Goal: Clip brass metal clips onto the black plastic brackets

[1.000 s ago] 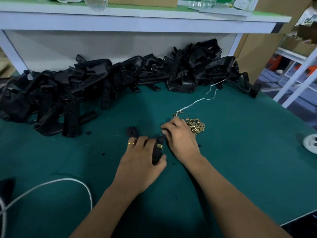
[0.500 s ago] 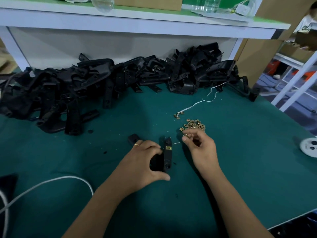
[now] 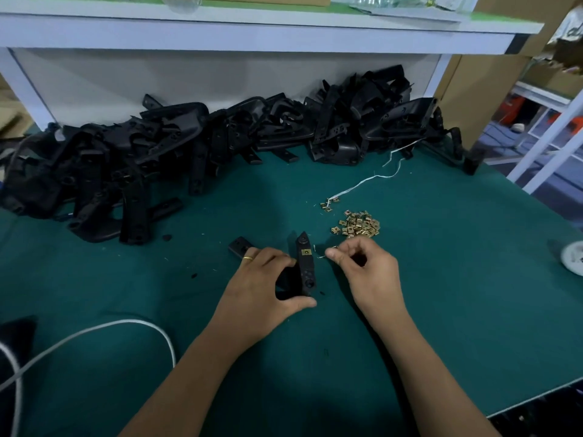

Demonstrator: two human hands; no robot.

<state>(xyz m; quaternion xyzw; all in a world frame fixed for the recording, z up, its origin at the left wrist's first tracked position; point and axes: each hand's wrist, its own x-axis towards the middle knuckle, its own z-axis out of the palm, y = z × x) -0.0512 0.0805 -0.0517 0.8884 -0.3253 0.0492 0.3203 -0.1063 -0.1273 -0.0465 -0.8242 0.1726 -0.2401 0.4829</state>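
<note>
Gripping the long black plastic bracket (image 3: pixel 305 266) on the green-covered table (image 3: pixel 441 294), your left hand (image 3: pixel 262 291) curls round it, thumb under its near end, fingers over the left side. One square brass metal clip (image 3: pixel 305 252) already sits on the bracket, near its pointed far tip. Your right hand (image 3: pixel 367 275), just right of the bracket and apart from it, has thumb and forefinger pressed together in a pinch; a small brass clip (image 3: pixel 335 247) seems to be in the pinch, too small to be sure. A gold ring (image 3: pixel 248 258) is on a left finger.

Right of the bracket and beyond it: loose pile of brass clips (image 3: pixel 359 223), a few strays with a white string (image 3: pixel 362 184) past that. Beyond the bracket, along the white shelf unit (image 3: pixel 220 39): long heap of black plastic brackets (image 3: pixel 189 146). Left of the bracket, nearer you: white cable (image 3: pixel 104 329) looping across the table.
</note>
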